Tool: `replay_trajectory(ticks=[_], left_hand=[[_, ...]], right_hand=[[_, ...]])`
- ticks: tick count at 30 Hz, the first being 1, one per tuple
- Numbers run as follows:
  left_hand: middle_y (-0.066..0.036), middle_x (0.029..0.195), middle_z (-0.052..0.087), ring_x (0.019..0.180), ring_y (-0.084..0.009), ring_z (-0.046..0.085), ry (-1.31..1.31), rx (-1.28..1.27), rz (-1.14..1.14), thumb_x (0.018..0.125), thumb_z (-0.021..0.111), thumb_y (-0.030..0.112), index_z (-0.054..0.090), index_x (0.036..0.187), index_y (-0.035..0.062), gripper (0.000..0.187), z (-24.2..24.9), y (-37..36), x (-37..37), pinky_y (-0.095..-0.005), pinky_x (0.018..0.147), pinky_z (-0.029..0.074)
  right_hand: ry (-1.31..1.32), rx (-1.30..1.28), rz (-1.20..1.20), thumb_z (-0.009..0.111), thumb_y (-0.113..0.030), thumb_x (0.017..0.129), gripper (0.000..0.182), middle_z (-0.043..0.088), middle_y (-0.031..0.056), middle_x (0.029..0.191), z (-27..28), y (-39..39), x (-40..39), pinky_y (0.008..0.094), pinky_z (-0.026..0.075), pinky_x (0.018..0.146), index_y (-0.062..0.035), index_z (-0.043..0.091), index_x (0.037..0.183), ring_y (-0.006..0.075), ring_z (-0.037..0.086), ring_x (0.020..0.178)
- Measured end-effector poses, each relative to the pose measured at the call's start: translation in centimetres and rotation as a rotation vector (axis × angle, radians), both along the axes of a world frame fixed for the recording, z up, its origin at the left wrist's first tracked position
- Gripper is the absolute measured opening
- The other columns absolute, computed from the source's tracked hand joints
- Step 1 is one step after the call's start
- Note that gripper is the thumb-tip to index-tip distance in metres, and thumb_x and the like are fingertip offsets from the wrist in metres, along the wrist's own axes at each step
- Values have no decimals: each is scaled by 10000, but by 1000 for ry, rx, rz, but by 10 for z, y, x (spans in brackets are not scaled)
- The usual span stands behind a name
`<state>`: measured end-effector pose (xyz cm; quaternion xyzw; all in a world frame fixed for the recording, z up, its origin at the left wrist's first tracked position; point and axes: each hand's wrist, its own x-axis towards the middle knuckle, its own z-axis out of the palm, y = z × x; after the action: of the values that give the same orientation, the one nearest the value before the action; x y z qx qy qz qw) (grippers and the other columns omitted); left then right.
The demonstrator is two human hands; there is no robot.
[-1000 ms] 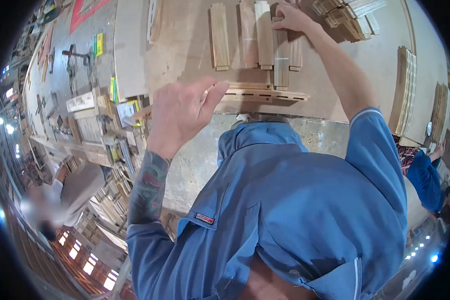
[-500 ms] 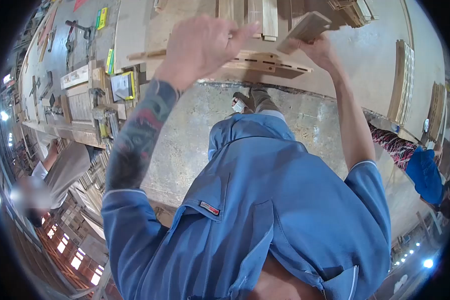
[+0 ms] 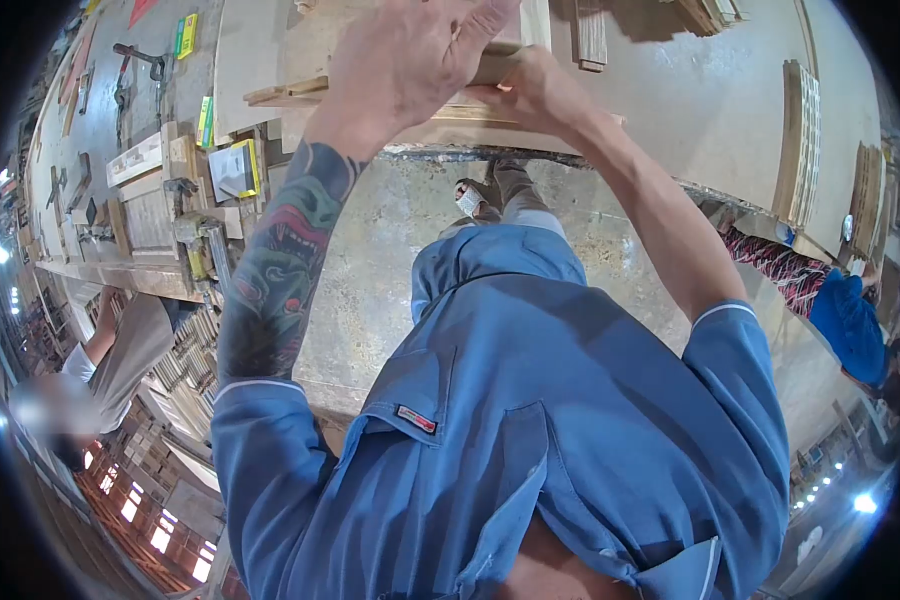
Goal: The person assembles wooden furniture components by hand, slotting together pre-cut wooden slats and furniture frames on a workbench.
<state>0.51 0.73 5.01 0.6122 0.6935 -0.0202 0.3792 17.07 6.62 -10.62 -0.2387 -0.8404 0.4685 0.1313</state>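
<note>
My left hand [image 3: 395,65] is over the wooden pieces at the top of the view. Its fingers curl away from me and are partly hidden, with the thumb lying along them; whatever they hold does not show. Close beside it on the right, my right hand [image 3: 545,92] grips a short flat wooden block [image 3: 497,68], partly covered by both hands. Below the hands, long wooden strips [image 3: 475,113] lie along the near edge of the table, and the end of one strip [image 3: 288,93] sticks out to the left of my left wrist.
A grooved wooden piece [image 3: 591,40] lies right of my hands. Stacked slotted strips [image 3: 798,145] are farther right on the tabletop [image 3: 700,110]. Clamps [image 3: 140,62] and a yellow-edged box [image 3: 234,172] lie left. One person [image 3: 135,345] is at left, another [image 3: 850,320] at right.
My right hand has brought the wooden block leftward, close to my left hand. My left hand has moved slightly up in the view.
</note>
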Motion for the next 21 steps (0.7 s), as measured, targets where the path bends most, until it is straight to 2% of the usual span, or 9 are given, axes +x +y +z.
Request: replay_trajectory(ticks=[1, 3, 8, 10, 12, 15, 16, 18, 21], left_hand=[[-236, 995, 722, 940, -340, 709, -3, 0, 2, 998, 452, 552, 706, 1156, 77, 562, -17, -7, -3, -367, 805, 537], [-161, 646, 632, 658, -358, 640, 18, 549, 184, 978, 361, 651, 753, 938, 104, 673, -62, -24, -6, -448, 613, 476], [-152, 661, 652, 673, -350, 657, 156, 472, 44, 986, 378, 613, 763, 1000, 160, 595, -54, -24, -5, -454, 620, 493], [-150, 672, 659, 680, -349, 661, 230, 463, 27, 988, 391, 597, 766, 1004, 172, 567, -56, -22, -5, -457, 625, 499], [-158, 657, 650, 666, -364, 653, 146, 542, 47, 986, 420, 569, 769, 947, 161, 539, -63, -21, -8, -466, 616, 505], [-162, 627, 634, 638, -367, 644, 164, 509, 52, 982, 447, 544, 767, 886, 146, 520, -50, -24, -2, -460, 589, 504], [-162, 627, 634, 638, -367, 644, 167, 506, 73, 982, 447, 544, 767, 886, 146, 520, -51, -24, -2, -460, 589, 504], [-164, 602, 621, 613, -365, 637, 177, 484, 44, 975, 478, 515, 766, 854, 137, 490, -54, -20, -3, -459, 564, 494], [-157, 605, 626, 607, -357, 636, 161, 505, 45, 955, 526, 485, 760, 841, 118, 450, -48, -14, -3, -451, 560, 487]], right_hand=[[-37, 88, 7, 764, -289, 834, 282, 689, 190, 750, -12, -3, -5, 420, 538, 634, -34, 712, 943, 323, 684, 670], [-121, 286, 53, 738, -320, 839, 267, 669, 171, 700, -35, -4, -14, 444, 535, 615, -61, 694, 887, 360, 668, 648], [-15, 329, -3, 736, -303, 829, 277, 642, 155, 651, -25, -20, -9, 461, 514, 578, -70, 680, 967, 368, 642, 600], [-120, 315, 15, 727, -277, 833, 270, 643, 146, 644, -17, -16, -9, 475, 510, 582, -85, 673, 1015, 370, 647, 619], [-224, 326, 79, 709, -237, 839, 291, 691, 155, 761, -34, -3, -5, 458, 532, 654, -96, 678, 1091, 363, 676, 731], [-101, 20, 197, 632, -177, 870, 350, 705, 163, 1082, -4, 24, 12, 433, 533, 857, -138, 667, 1216, 347, 671, 1008], [-102, 19, 218, 632, -177, 870, 350, 705, 163, 1082, -10, 37, 2, 433, 533, 857, -138, 667, 1216, 347, 671, 1008], [-258, -7, -81, 607, -235, 897, 321, 714, 141, 1083, -38, 79, -24, 425, 539, 868, -151, 674, 1199, 335, 678, 1009], [-388, 129, -226, 606, -337, 905, 364, 726, 144, 1035, -71, 95, -81, 401, 552, 844, -89, 678, 1161, 316, 692, 987]])
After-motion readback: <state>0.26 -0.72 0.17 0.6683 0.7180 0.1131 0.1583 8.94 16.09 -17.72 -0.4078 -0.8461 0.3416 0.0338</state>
